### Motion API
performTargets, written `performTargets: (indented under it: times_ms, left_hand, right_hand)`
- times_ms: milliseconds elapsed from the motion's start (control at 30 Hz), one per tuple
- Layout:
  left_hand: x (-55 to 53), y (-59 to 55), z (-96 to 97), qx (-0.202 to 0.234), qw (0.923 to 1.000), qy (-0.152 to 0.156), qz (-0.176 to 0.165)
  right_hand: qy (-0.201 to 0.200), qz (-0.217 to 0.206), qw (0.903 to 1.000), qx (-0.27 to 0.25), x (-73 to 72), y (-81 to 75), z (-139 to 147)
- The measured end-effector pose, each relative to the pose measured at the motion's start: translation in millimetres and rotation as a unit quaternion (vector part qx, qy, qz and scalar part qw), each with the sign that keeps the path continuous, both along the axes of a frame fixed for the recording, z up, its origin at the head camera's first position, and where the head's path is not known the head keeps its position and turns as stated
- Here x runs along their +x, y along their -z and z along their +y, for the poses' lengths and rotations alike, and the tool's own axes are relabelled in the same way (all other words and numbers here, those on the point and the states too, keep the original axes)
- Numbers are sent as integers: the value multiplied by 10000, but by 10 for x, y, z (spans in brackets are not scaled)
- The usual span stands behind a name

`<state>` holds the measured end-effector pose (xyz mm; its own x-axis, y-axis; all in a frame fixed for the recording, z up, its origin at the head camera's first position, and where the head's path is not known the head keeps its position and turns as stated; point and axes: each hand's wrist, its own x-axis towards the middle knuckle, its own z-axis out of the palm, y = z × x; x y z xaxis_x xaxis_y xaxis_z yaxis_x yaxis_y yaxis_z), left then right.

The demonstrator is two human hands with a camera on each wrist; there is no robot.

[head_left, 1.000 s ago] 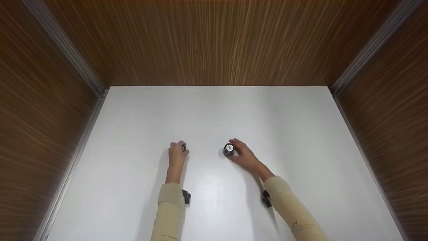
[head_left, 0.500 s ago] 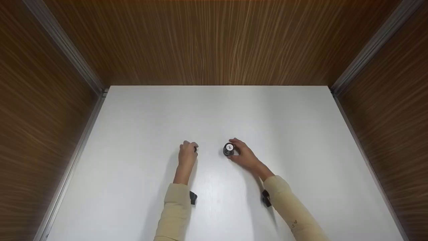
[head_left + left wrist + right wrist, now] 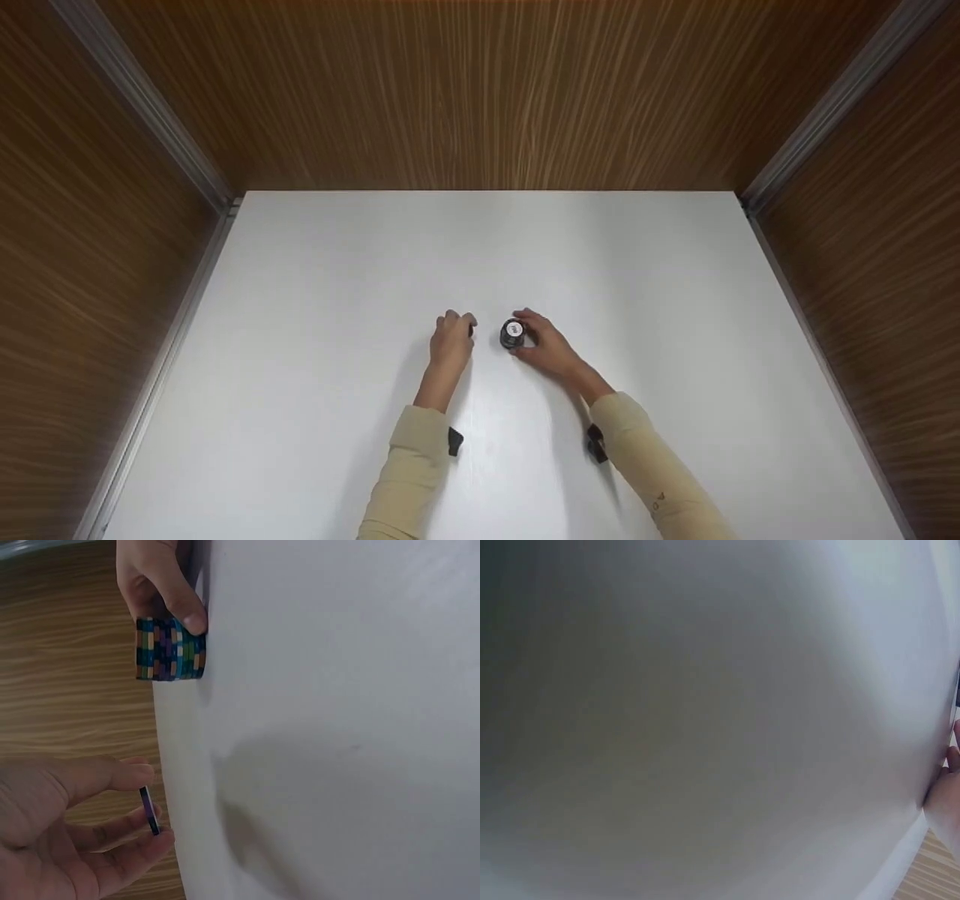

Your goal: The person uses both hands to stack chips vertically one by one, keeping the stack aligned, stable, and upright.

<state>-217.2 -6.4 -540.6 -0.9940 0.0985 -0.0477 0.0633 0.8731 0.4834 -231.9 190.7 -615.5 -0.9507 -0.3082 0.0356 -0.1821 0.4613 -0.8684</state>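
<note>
A stack of dark poker chips (image 3: 512, 334) stands on the white tabletop (image 3: 375, 247), its top chip bearing a white round label. My right hand (image 3: 553, 352) grips the stack from the right, thumb on the near side and fingers on the far side. Striped multicoloured edges of the piled chips (image 3: 166, 649) show in the left wrist view. Just left of the stack, my left hand (image 3: 451, 346) pinches a single thin poker chip (image 3: 150, 810) between thumb and fingertips. That chip is seen edge-on, dark with a purple band, apart from the stack and above the table.
Wood-grain panels (image 3: 480, 97) enclose the table at the back and both sides, with grey metal strips (image 3: 142, 97) at the corners. Black wrist devices (image 3: 455, 442) hang by both sleeves. Mostly blurred pale surface fills the right wrist view.
My left hand has moved right across the table toward the stack, carrying the pinched poker chip. My right hand and the stack have stayed in place.
</note>
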Motion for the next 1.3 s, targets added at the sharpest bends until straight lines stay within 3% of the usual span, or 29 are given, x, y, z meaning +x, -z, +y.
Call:
performTargets:
  times_ms: [467, 667, 900, 1300]
  left_hand:
    - [21, -16, 387, -19, 9964, 496, 684]
    - [42, 18, 522, -156, 9944, 538, 900]
    - [30, 40, 647, -352, 9909, 594, 1158]
    - [47, 141, 740, -1061, 9697, 579, 2121]
  right_hand:
    - [-177, -83, 9998, 46, -14, 1, 13]
    - [-230, 202, 9993, 230, -14, 10, 24]
    - [-309, 249, 9992, 106, -8, -4, 29]
    - [-337, 329, 9988, 111, 36, -64, 10]
